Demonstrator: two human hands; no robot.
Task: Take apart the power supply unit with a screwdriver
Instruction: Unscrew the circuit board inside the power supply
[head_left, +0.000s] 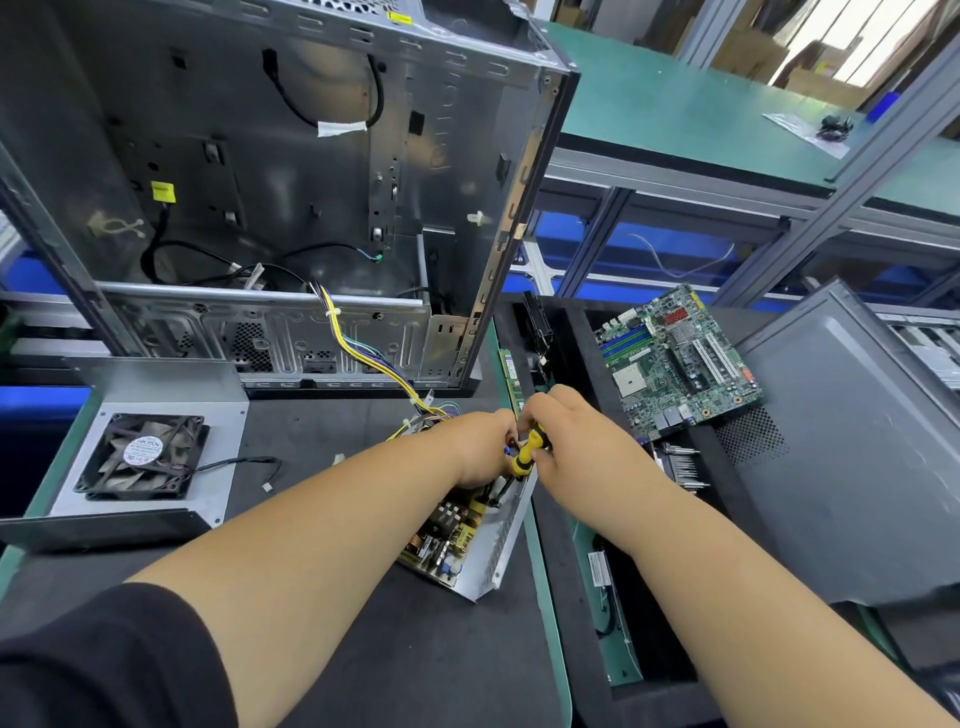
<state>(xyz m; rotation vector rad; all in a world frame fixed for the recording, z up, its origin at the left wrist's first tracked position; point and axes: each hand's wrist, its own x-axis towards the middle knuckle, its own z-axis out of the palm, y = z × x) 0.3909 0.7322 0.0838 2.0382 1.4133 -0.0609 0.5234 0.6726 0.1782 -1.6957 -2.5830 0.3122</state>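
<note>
The fingers of the right hand (569, 441) curl round the yellow-and-black handle of the screwdriver (527, 453), whose shaft slants down into the open power supply unit (462, 540). The left hand (480, 447) sits just beside it, fingers bent down over the far end of the unit; what they pinch is hidden, though they seem to steady the board or its casing.

The unit lies on the dark worktop (322, 452) between the forearms, its lid already off, with the circuit board and its coils and capacitors exposed inside the remaining metal tray. The step in hand looks to be undoing a screw that holds the board to that tray. The next move likely calls for keeping the tip seated and square while turning, with the left hand bracing the unit against sliding.

A bundle of yellow, black and purple wires (363, 358) runs from the unit up into the computer case (291, 171) standing behind, so it may tug or get in the way when the board is lifted. To the left lies the removed cover with its fan (143, 457); to the right a motherboard (675, 358) rests in a tray, with a grey side panel (852, 447) beyond.
</note>
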